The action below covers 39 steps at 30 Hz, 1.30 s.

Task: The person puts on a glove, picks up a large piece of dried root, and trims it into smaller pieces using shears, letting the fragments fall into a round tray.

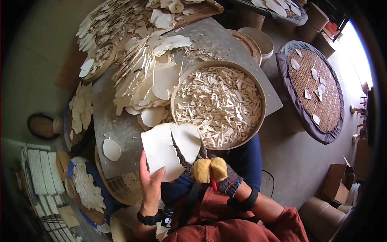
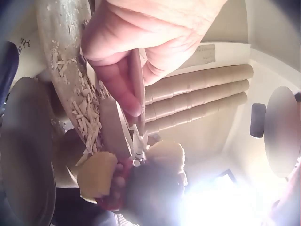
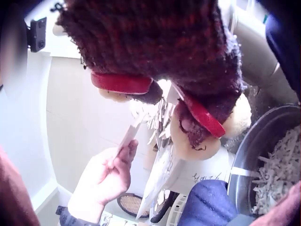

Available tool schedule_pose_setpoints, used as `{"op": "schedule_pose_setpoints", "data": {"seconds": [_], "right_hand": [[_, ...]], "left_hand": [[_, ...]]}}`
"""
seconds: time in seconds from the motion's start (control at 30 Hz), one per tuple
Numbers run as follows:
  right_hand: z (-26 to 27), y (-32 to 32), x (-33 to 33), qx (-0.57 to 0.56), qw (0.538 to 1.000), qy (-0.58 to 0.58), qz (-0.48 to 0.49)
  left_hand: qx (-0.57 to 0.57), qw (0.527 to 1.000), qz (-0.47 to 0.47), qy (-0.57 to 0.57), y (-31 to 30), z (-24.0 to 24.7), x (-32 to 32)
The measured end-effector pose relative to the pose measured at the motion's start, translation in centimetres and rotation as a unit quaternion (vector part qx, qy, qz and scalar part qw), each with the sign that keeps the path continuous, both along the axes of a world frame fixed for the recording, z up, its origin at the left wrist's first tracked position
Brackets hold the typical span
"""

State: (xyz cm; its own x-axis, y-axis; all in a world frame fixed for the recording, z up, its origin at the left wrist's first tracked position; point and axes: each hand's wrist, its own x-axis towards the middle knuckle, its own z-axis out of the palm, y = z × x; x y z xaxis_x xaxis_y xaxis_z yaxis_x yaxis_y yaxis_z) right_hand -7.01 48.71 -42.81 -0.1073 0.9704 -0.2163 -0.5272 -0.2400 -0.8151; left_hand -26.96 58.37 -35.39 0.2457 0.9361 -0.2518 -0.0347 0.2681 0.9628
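Note:
My bare left hand [image 1: 152, 183] pinches a thin, stiff whitish sheet [image 1: 159, 151] between thumb and fingers. A dark, jagged gap separates this sheet from a second whitish piece [image 1: 186, 141] on its right. My right hand [image 1: 233, 181], in a dark knitted glove, grips scissors with red handles [image 3: 121, 83] and yellow padding [image 1: 210, 169]. In the head view the scissors' metal blade shows along the right edge of the second piece. In the left wrist view the sheet [image 2: 137, 89] stands edge-on between the fingers, its lower end right at the scissors.
Just beyond my hands, a round tray [image 1: 262, 103] of cut whitish strips sits on the grey table [image 1: 109, 135]. A stack of similar sheets [image 1: 141, 86] rises to its left. At the right stands a woven round tray [image 1: 304, 76] with a few pieces on it.

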Motion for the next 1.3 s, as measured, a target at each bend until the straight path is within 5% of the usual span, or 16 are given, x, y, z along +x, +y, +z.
{"op": "schedule_pose_setpoints", "data": {"seconds": [0.07, 0.13, 0.23, 0.27, 0.3, 0.4, 0.43, 0.53, 0.7, 0.8, 0.9, 0.97, 1.03, 1.17, 1.27, 1.3], "right_hand": [[-2.2, 0.1, 0.2, 0.054, 0.984, -0.166, 0.03], [-3.3, 0.2, -0.1, 0.154, 0.888, -0.431, 0.05], [-3.1, 0.8, -1.5, 0.044, 0.994, 0.032, 0.094], [-3.6, 1.4, -2.5, 0.042, 0.937, 0.337, 0.08], [-4.0, 1.9, -3.3, 0.03, 0.789, 0.611, 0.059], [-4.0, 2.6, -4.3, 0.052, 0.987, 0.131, 0.077], [-3.8, 2.8, -4.4, 0.049, 0.995, -0.029, 0.086], [-1.0, 3.3, -2.9, 0.053, 0.992, -0.096, 0.065], [-0.8, 2.1, -1.3, -0.042, 0.941, 0.335, -0.002], [-1.0, 1.0, 0.1, 0.072, 0.964, 0.254, 0.013], [-3.8, -0.9, 1.1, -0.034, 0.862, 0.505, -0.028], [-3.4, -2.3, 1.7, -0.038, 0.98, 0.195, 0.003], [-3.7, -2.0, 1.2, -0.034, 0.943, 0.33, 0.023], [-2.2, -1.1, -0.1, 0.055, 0.993, 0.087, 0.063], [-3.7, -1.1, -1.3, -0.01, 0.965, 0.258, 0.038], [-4.3, -0.6, -1.9, -0.026, 0.887, 0.461, 0.025]], "left_hand": [[-0.026, 1.0, -0.014, 0.008, -0.5, 1.3, 0.2], [-0.008, 1.0, 0.01, 0.002, -0.6, 1.0, -0.2], [0.017, 0.999, 0.031, 0.001, -0.5, 0.8, -1.3], [0.014, 0.999, 0.036, 0.003, -0.5, 0.6, -1.7], [0.012, 0.999, 0.043, 0.006, -0.5, 0.5, -2.1], [0.004, 0.998, 0.064, 0.008, -0.1, 1.4, -2.3], [0.025, 0.997, 0.073, 0.0, 0.3, 1.1, -2.5], [0.088, 0.994, 0.052, 0.035, 2.1, 0.5, -3.6], [0.211, 0.949, -0.023, 0.231, 5.6, 0.0, -5.6], [0.215, 0.91, -0.051, 0.35, 7.1, -0.1, -7.0], [0.211, 0.949, 0.034, 0.233, 9.8, -0.1, -9.3], [0.131, 0.982, 0.043, 0.131, 10.4, 1.1, -9.1], [0.097, 0.992, 0.038, 0.066, 10.7, 1.9, -7.4], [0.264, 0.922, 0.109, 0.262, 10.1, 0.2, -4.2], [0.128, 0.987, 0.011, 0.094, 6.4, 0.4, -1.0], [0.046, 0.996, -0.024, 0.07, 5.0, 0.0, -0.2]]}}
